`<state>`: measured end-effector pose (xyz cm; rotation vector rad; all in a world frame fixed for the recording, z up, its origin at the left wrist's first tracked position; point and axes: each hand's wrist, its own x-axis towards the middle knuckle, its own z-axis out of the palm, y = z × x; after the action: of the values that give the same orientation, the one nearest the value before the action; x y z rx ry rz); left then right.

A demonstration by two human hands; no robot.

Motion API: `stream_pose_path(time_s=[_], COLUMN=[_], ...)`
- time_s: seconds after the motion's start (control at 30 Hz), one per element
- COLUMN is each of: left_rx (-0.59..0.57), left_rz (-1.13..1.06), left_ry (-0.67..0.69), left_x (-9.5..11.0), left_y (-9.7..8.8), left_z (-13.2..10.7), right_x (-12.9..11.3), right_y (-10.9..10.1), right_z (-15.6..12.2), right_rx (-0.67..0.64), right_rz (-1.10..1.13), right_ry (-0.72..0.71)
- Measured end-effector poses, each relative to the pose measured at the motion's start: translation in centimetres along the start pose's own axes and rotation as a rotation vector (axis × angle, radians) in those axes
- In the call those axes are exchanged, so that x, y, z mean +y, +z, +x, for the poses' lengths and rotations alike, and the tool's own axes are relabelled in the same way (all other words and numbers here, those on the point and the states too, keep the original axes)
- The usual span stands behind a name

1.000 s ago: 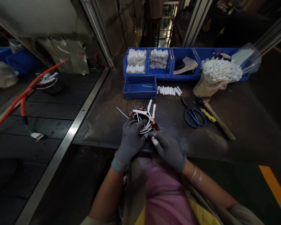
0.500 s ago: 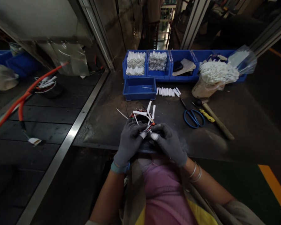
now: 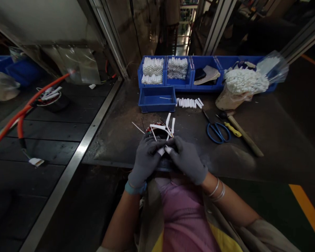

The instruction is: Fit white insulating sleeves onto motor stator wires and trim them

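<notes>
Tangle of wires in white sleeving (image 3: pixel 160 127), held just above the front edge of the workbench (image 3: pixel 115 147), between two grey-gloved hands. Left hand (image 3: pixel 146 161) closed around the near side of the bundle; right hand (image 3: pixel 187 160) narrow, pinching a short white tube (image 3: pixel 168 149) against it. Just beyond, a blue plastic bin (image 3: pixel 157 105) and a row of loose white tubes (image 3: pixel 189 103); farther right, blue-handled scissors (image 3: pixel 217 133).

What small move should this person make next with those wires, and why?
Probably slide the white sleeve further onto the wire bundle: the right hand pinches it close to the left hand, which grips the bundle.
</notes>
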<state>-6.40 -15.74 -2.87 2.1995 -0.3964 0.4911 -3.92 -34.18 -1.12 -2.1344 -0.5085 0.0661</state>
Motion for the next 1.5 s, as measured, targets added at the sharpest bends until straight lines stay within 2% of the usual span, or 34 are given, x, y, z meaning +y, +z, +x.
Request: stream_pose_path(time_s=[0.17, 0.3, 0.53, 0.73, 0.93, 1.03, 1.13, 1.27, 1.37, 1.5], left_rx=[0.026, 0.043, 0.03, 0.072, 0.013, 0.012, 0.024, 0.053, 0.05, 0.044], left_rz=[-0.002, 0.002, 0.008, 0.014, 0.012, 0.005, -0.003, 0.007, 0.002, 0.016], left_ry=[-0.014, -0.002, 0.015, 0.035, 0.027, 0.023, 0.022, 0.022, 0.014, 0.018], left_x=[0.1, 0.0, -0.1, -0.1, -0.2, -0.2, -0.3, -0.1, -0.1, -0.1], left_y=[0.1, 0.3, 0.3, 0.5, 0.1, 0.1, 0.3, 0.4, 0.4, 0.3], left_z=[0.0, -0.1, -0.1, -0.1, -0.1, -0.2, -0.2, -0.1, -0.2, -0.2], right_x=[0.9, 1.1, 0.3, 0.6, 0.0, -0.1, 0.3, 1.0, 1.1, 0.7], right_y=[-1.0, -0.9, -0.5, -0.8, -0.2, 0.0, -0.4, -1.2, -1.2, -0.5], right_z=[-0.9, -1.2, -0.4, -0.6, 0.0, 0.0, -0.4, -1.0, -1.0, -0.6], right_rx=[0.0, 0.038, 0.042, 0.013, -0.023, -0.039, -0.035, -0.024, -0.028, -0.001], right_rz=[0.188, 0.221, 0.137, 0.218, 0.008, -0.079, 0.048, 0.229, 0.235, 0.138], right_ry=[-0.036, -0.049, -0.047, -0.043, 0.039, -0.007, -0.062, -0.034, -0.038, -0.069])
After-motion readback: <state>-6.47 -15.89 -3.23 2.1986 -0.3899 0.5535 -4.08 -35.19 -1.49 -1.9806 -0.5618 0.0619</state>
